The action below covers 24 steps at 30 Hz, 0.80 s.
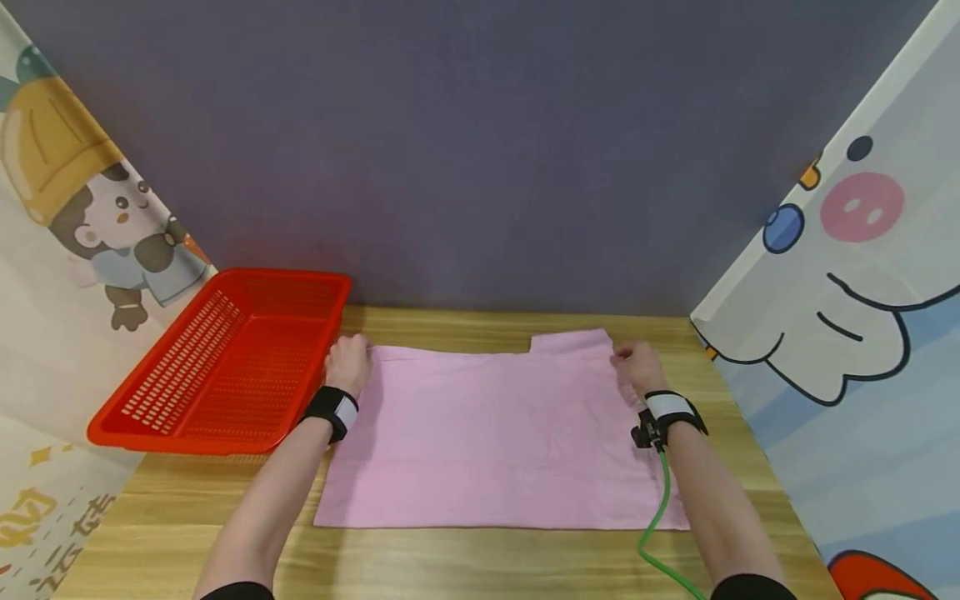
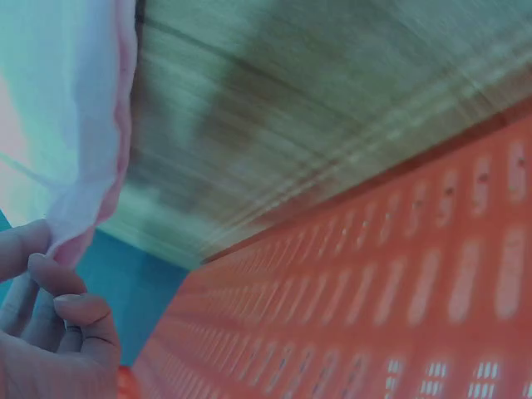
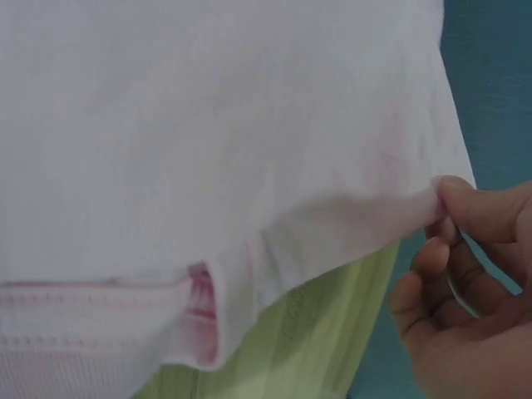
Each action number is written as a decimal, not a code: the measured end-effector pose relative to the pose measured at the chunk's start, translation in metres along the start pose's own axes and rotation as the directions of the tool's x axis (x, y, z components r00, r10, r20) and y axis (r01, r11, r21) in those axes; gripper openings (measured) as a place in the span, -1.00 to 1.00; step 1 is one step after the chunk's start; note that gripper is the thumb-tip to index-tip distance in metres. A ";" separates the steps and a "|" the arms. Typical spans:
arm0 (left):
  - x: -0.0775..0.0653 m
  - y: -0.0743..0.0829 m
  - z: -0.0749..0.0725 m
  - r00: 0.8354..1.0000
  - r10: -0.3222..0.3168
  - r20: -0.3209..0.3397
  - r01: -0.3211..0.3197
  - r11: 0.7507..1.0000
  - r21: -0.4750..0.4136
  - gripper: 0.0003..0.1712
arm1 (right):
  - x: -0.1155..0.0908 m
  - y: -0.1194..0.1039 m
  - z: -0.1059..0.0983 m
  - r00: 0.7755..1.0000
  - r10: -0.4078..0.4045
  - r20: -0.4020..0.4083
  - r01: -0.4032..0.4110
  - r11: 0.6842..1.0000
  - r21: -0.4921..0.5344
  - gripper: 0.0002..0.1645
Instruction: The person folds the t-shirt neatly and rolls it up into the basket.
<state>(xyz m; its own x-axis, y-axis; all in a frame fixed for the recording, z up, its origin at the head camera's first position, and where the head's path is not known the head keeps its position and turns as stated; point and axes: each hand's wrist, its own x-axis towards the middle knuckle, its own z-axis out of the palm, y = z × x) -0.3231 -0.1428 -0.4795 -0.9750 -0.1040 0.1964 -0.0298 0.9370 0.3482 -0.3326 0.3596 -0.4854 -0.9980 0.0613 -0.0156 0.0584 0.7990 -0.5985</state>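
A pink folded garment [image 1: 487,442] lies spread on the wooden table, its near edge fairly straight. At its far left corner my left hand [image 1: 348,364] pinches the cloth; in the left wrist view the garment's edge [image 2: 104,187] runs down into the thumb and fingers. My right hand [image 1: 639,367] grips the far right edge. Close up in the right wrist view, thumb and forefinger pinch a corner of the cloth [image 3: 249,150], and its lower edge hangs raised off the table. A stitched, ribbed part of the garment shows there. In the head view a small flap sticks out at the far right.
A red perforated plastic basket [image 1: 251,375] stands at the left, right beside my left hand. Behind the wooden table [image 1: 480,567] rises a dark grey wall panel [image 1: 480,158]. Printed cartoon sheets flank both sides. A green cable [image 1: 663,500] trails from the right wrist camera.
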 end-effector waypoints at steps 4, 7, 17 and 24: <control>-0.010 0.004 -0.004 0.999 0.036 -0.029 -0.035 0.999 0.025 -0.77 | -0.007 -0.001 -0.007 0.996 -0.086 -0.029 0.086 0.996 0.019 -0.69; -0.018 0.004 -0.006 0.997 0.061 -0.043 -0.059 0.997 0.052 -0.72 | -0.012 0.000 -0.009 0.993 -0.102 -0.053 0.104 0.994 0.033 -0.73; -0.048 -0.002 -0.010 0.992 0.116 -0.041 -0.111 0.989 0.098 -0.79 | -0.032 0.001 -0.014 0.995 -0.071 -0.067 0.077 0.993 0.089 -0.78; -0.066 -0.004 -0.014 0.978 0.204 -0.047 -0.194 0.967 0.163 -0.80 | -0.048 0.009 -0.027 0.994 -0.113 0.006 0.112 0.990 0.090 -0.78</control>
<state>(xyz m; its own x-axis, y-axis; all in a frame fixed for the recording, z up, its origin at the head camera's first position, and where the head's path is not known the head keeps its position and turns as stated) -0.2556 -0.1446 -0.4807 -0.9492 0.0739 0.3059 0.1245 0.9809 0.1492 -0.2836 0.3801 -0.4690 -0.9983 -0.0328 0.0472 -0.0559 0.7438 -0.6660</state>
